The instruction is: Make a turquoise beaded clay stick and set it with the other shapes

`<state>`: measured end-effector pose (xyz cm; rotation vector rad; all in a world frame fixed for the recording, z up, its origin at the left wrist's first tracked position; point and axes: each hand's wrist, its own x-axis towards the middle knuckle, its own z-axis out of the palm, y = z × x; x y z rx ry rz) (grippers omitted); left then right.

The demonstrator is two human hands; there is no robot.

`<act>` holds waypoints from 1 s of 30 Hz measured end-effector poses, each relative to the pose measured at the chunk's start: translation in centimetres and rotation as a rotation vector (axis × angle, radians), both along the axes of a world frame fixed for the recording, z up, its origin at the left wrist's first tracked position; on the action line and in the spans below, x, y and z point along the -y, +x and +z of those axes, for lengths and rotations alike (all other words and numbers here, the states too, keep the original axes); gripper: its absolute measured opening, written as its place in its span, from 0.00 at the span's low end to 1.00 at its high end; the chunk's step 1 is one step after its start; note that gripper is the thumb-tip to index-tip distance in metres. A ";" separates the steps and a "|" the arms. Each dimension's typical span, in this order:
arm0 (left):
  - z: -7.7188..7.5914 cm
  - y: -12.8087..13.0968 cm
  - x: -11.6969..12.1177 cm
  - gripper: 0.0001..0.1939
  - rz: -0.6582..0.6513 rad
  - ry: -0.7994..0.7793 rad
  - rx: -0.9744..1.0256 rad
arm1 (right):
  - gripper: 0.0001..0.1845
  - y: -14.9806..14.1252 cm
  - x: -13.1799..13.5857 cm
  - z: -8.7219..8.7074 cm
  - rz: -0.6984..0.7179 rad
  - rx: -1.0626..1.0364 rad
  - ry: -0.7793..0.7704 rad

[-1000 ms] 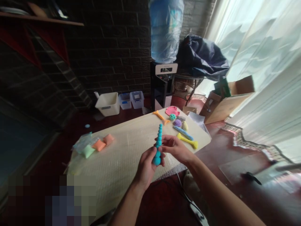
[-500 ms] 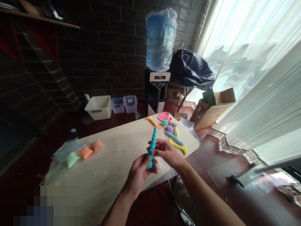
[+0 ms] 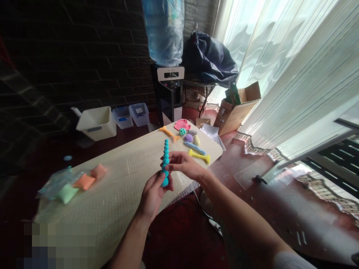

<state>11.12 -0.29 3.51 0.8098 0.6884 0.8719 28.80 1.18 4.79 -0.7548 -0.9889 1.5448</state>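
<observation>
I hold a teal clay stick made of stacked balls (image 3: 165, 158) upright over the cream mat (image 3: 123, 183). My left hand (image 3: 153, 194) grips its thick lower end. My right hand (image 3: 181, 164) pinches the middle of it from the right. Beyond my hands lie finished clay pieces: an orange bone shape (image 3: 169, 133), a pink flat piece (image 3: 182, 124), a small teal ball (image 3: 182, 131), a purple lump (image 3: 188, 138), a blue roll (image 3: 194, 148) and a yellow bone shape (image 3: 199, 156).
Sealed clay packets, orange (image 3: 84, 181) and green (image 3: 66, 193), lie at the mat's left end. On the floor behind stand a white tub (image 3: 97, 123), two clear boxes (image 3: 131, 116), a water dispenser (image 3: 166, 56) and an open cardboard box (image 3: 238, 108). A curtain hangs on the right.
My view has swung right and down, so everything has slid left in the frame. Both hands keep the same hold on the teal stick.
</observation>
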 end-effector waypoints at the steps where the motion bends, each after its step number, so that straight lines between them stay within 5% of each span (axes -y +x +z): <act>1: 0.0 0.0 0.0 0.18 0.004 0.000 -0.005 | 0.23 0.0 0.0 0.0 0.005 0.000 0.001; 16: 0.0 0.2 0.2 0.15 0.018 0.034 -0.042 | 0.21 0.0 0.1 0.0 0.033 0.052 0.042; 30: -0.3 -0.2 -0.2 0.17 -0.058 -0.017 0.000 | 0.23 0.6 -0.2 0.0 -0.086 0.007 0.063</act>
